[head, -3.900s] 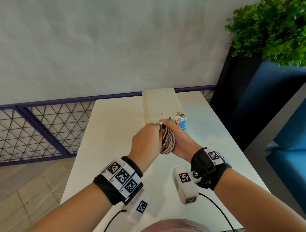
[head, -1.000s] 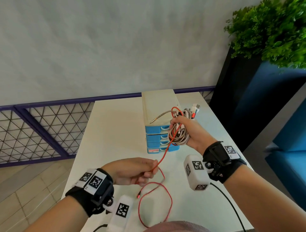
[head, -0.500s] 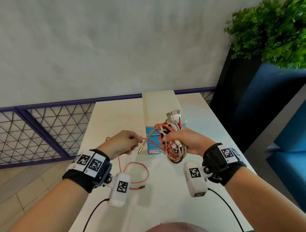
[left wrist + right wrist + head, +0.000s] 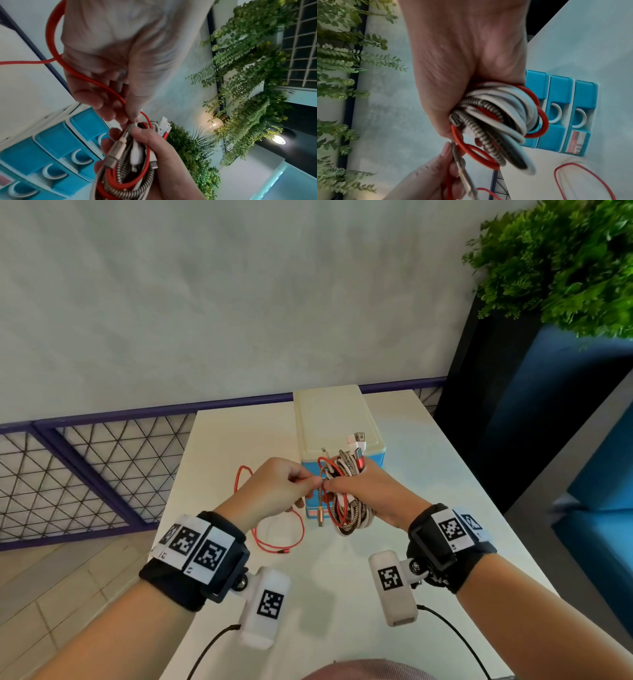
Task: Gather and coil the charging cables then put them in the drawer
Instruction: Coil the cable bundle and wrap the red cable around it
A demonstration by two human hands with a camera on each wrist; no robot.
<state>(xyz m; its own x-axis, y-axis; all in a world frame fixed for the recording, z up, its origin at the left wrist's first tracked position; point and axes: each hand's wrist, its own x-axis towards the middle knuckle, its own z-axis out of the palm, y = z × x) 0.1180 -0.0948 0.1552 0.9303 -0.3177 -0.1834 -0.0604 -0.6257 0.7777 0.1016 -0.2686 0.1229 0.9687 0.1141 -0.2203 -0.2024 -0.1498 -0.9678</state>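
1. At nine o'clock, beyond the left edge of the white table (image 4: 219, 440), stood a purple railing (image 4: 85, 460) with triangular mesh; between the two lay a strip of tiled floor.
2. The loose part of the red cable (image 4: 274, 537) lay in slack loops on the table at about ten o'clock from the hands, near the left edge but inside it.
3. The left hand (image 4: 274, 494) hovered above the table, thumb and fingertips (image 4: 132, 113) pinched on the red cable, with a braided cable's metal plug (image 4: 464, 174) also running through its fingers.
4. The right hand (image 4: 370, 491), fingertips almost meeting the left, had its fingers curled tight round the cable bundle (image 4: 349, 508), a coil of white, braided and red cords whose plugs stuck up toward twelve o'clock.
5. The drawer unit (image 4: 332, 419), cream-topped with blue drawers (image 4: 51, 152), stood at twelve o'clock just behind the hands; all visible drawers were closed.
6. At two o'clock a dark planter (image 4: 507, 405) with green foliage (image 4: 561, 261) stood beside the table's right edge; bare tabletop stretched at five o'clock.
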